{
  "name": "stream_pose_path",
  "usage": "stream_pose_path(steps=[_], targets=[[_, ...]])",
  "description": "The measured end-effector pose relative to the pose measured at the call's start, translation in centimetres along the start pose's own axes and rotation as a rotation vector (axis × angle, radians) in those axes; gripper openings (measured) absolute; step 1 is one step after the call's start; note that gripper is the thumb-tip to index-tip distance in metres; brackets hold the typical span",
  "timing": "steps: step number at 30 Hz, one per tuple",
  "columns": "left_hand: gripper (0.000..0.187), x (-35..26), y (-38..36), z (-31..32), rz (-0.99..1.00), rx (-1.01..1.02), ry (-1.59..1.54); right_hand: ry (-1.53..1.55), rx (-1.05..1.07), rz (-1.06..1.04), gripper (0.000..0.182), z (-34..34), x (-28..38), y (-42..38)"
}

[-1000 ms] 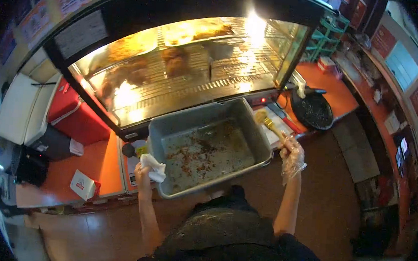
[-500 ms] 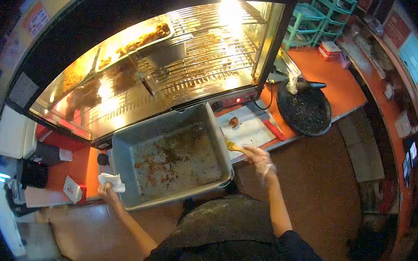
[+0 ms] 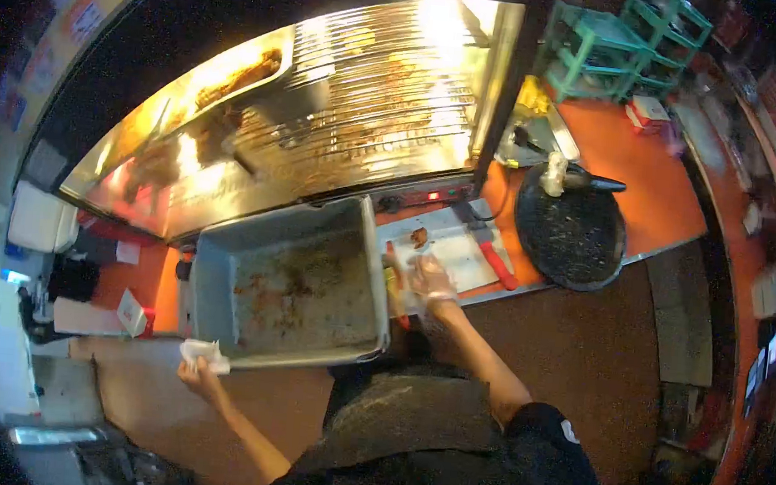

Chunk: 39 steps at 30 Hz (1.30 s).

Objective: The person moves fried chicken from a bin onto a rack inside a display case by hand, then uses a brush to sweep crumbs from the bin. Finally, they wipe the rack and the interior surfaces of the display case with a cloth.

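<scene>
A large grey tub (image 3: 292,363) with brown food residue on its bottom stands at the front of the counter. My left hand (image 3: 199,377) is closed around a crumpled white cloth or paper towel (image 3: 204,354) by the tub's near left corner. My right hand (image 3: 431,280), in a clear plastic glove, is over a white cutting board (image 3: 468,263), fingers extended and somewhat blurred. Just beyond its fingertips lies a small brown piece of food (image 3: 418,237). Between that hand and the tub is a yellow-green-handled utensil (image 3: 392,281), partly blurred. A red-handled tool (image 3: 497,266) rests on the board's right side.
A lit warming cabinet (image 3: 385,165) with wire racks and a food pan (image 3: 282,61) stands behind the tub. To the right are a round black tray (image 3: 580,235), a metal pan (image 3: 561,133) and green stacked racks (image 3: 599,54). Brown floor lies below.
My right hand has come off the yellow-green utensil and moved left over the cutting board. My left hand keeps hold of the white cloth or paper towel. The camera view has shifted.
</scene>
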State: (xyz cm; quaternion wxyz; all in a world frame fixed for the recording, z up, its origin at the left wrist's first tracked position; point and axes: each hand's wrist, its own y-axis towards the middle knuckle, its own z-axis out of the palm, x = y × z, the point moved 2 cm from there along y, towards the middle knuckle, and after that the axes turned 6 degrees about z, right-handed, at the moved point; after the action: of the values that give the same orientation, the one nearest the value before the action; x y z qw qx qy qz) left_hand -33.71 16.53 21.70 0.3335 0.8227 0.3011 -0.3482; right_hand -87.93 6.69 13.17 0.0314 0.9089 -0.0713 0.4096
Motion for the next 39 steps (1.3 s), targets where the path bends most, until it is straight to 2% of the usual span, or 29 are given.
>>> stream_pose_path(steps=[1,3,5,7,9,10,11,12,13,14,15,16,17,20,23,26,28,30,32,33,34,35,36,37,38,39], targets=[[0.055,-0.2,-0.4,-0.1,0.004,-0.025,0.010,-0.017,-0.165,0.046,0.034,-1.8,2.1,0.9],[0.055,-0.6,-1.8,-0.1,-0.001,-0.080,0.037,-0.273,-0.102,0.165,0.036,-3.4,3.6,3.8],[0.054,-0.3,-2.8,0.8,-0.021,-0.096,0.009,-0.288,-0.079,0.179,0.027,-3.8,3.5,5.5],[0.052,1.0,-3.0,0.3,-0.061,-0.089,-0.059,-0.330,-0.124,0.067,0.024,-0.5,-0.7,7.6],[0.046,-2.0,-5.3,0.8,-0.062,-0.020,-0.048,-0.406,-0.182,-0.175,0.021,4.4,-7.8,9.9],[0.044,0.0,-4.8,1.6,0.013,-0.119,-0.078,-0.425,-0.221,-0.299,0.020,5.9,-11.1,10.8],[0.041,2.3,-4.3,2.4,0.092,-0.214,-0.100,-0.125,-0.274,-0.280,0.022,4.1,-10.0,9.1],[0.042,-0.7,-4.7,1.3,0.075,-0.204,-0.096,-0.250,-0.231,-0.265,0.023,4.4,-10.9,9.7],[0.041,-4.4,-5.5,1.5,0.019,-0.177,-0.151,-0.091,-0.082,-0.134,0.017,1.6,-8.6,8.3],[0.040,-8.0,-6.3,1.8,-0.038,-0.153,-0.204,-0.210,-0.198,-0.084,0.008,0.0,-6.1,7.3],[0.031,-6.8,-6.3,2.3,0.187,-0.226,-0.184,0.068,-0.167,-0.028,0.010,3.0,-11.3,9.3],[0.024,-10.8,-6.9,1.1,0.212,-0.176,-0.028,0.259,-0.135,-0.042,0.010,1.3,-8.6,8.2],[0.023,-10.6,-7.1,1.3,0.108,-0.129,-0.237,0.447,-0.112,-0.039,0.013,-0.8,-5.9,7.0],[0.023,-9.3,-6.7,1.9,0.126,-0.192,-0.169,0.417,-0.107,-0.164,0.018,-0.9,-7.3,7.6],[0.023,-7.6,-7.2,2.0,0.121,-0.165,-0.215,0.544,-0.056,0.021,0.026,-0.5,-9.8,8.6],[0.022,-5.5,-6.9,0.8,0.041,-0.181,-0.265,0.262,-0.112,0.025,0.019,-1.8,-5.2,7.0],[0.020,-4.6,-6.1,-0.6,0.008,-0.195,-0.251,0.724,0.008,0.033,0.022,0.4,-9.6,9.3],[0.024,-5.0,-4.3,-5.4,0.060,0.223,-0.503,0.769,-0.036,-0.062,0.024,2.5,-12.7,10.2],[0.032,-3.1,-2.8,-6.6,0.019,0.284,-0.526,0.370,-0.254,-0.225,0.027,2.1,-13.5,10.4],[0.038,-1.3,-3.1,-6.1,-0.051,0.126,-0.415,0.058,-0.088,0.120,0.032,-0.9,-6.2,7.5],[0.044,0.3,-3.6,-5.5,-0.113,-0.023,-0.304,0.624,-0.056,-0.146,0.034,1.7,-11.4,8.9],[0.051,1.5,-3.5,-4.8,-0.166,-0.172,-0.189,0.406,-0.105,-0.136,0.033,1.5,-11.5,9.1],[0.053,2.3,-2.8,-4.1,-0.229,-0.222,-0.208,0.120,-0.164,-0.002,0.031,0.3,-8.0,7.6],[0.055,1.6,-2.1,-4.0,-0.274,-0.187,-0.217,0.184,-0.168,-0.016,0.032,1.3,-10.7,8.3],[0.057,0.9,-1.4,-4.0,-0.319,-0.150,-0.226,0.028,-0.158,-0.009,0.032,-0.1,-8.6,7.3],[0.059,-0.5,-0.7,-4.5,-0.343,-0.030,-0.226,-0.111,-0.229,0.082,0.032,-2.0,-4.5,5.7]])
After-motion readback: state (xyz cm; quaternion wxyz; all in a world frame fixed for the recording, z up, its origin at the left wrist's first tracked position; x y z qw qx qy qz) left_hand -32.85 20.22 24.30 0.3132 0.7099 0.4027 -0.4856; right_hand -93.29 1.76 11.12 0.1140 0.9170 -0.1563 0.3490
